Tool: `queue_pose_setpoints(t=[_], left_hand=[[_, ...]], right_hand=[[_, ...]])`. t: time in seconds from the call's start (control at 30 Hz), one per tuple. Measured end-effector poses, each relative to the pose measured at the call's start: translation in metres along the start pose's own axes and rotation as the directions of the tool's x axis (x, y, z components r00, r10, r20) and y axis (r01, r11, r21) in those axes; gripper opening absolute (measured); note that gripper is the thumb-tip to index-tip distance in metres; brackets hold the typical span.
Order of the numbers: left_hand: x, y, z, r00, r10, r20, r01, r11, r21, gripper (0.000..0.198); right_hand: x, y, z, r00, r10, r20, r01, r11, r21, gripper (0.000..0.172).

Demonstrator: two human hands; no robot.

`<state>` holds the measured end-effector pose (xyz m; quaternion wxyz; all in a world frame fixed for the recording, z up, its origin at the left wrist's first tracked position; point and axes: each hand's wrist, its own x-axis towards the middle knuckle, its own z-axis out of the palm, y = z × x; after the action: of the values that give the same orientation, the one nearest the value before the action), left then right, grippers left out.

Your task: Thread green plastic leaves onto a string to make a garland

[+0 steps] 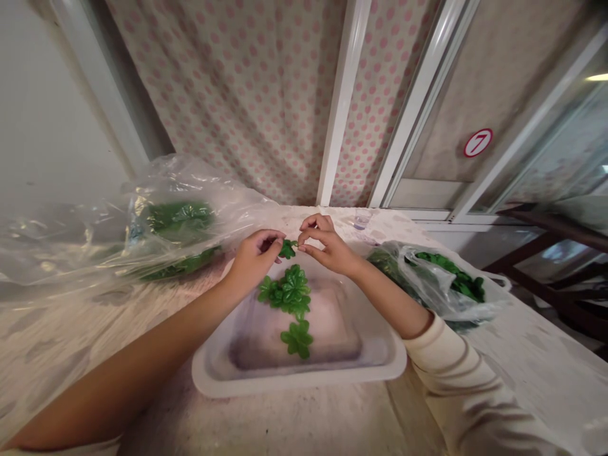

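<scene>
left grip (256, 254) pinched on leaf piece (287, 249) | small | deep green | lobed

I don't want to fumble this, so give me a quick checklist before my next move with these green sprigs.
1. Left hand holding a sprig: ok, pinched by thumb and fingers.
2. Right hand gripping it too: cannot tell; it is at the sprig's end, but contact is too small to judge.
3. Tray resting on the table: ok.
4. Loose leaves inside the tray: ok.
5. Cup apart from both hands: ok, beyond the tray.
6. Left bag open: cannot tell; its mouth isn't clear.
</scene>
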<state>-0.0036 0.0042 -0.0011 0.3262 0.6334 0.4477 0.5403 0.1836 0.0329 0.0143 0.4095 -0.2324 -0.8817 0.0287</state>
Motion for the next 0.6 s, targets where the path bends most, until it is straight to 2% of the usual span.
queue_pose_setpoints(t=[0.1, 0.2, 0.3, 0.43, 0.6], left_hand=[[-0.0002, 0.001, 0.0006, 1.0, -0.002, 0.005, 0.002, 0.999, 0.051, 0.027], [-0.0004, -0.0008, 0.0015, 0.998, 0.001, 0.062, -0.005, 0.998, 0.055, 0.027], [-0.0005, -0.0049, 0.0027, 0.992, 0.042, 0.121, -0.046, 0.998, 0.036, 0.027], [-0.0008, -0.0074, 0.0034, 0.987, 0.055, 0.148, -0.062, 0.997, 0.045, 0.028], [-0.0017, -0.0008, 0.0033, 0.988, 0.012, 0.153, -0.018, 0.999, 0.039, 0.03]], right_hand=[[0.0011, -0.001, -0.0005, 1.0, -0.019, 0.002, 0.018, 0.999, 0.034, 0.004], [0.0007, 0.0, 0.0007, 0.998, -0.046, 0.031, 0.041, 0.988, 0.147, 0.006], [-0.0007, 0.0016, 0.0029, 0.998, 0.01, 0.055, -0.023, 0.97, 0.24, 0.012], [-0.0015, 0.0039, 0.0047, 0.996, 0.068, 0.052, -0.078, 0.965, 0.252, 0.023], [-0.0018, 0.0068, 0.005, 0.995, 0.085, 0.043, -0.093, 0.963, 0.252, 0.018]])
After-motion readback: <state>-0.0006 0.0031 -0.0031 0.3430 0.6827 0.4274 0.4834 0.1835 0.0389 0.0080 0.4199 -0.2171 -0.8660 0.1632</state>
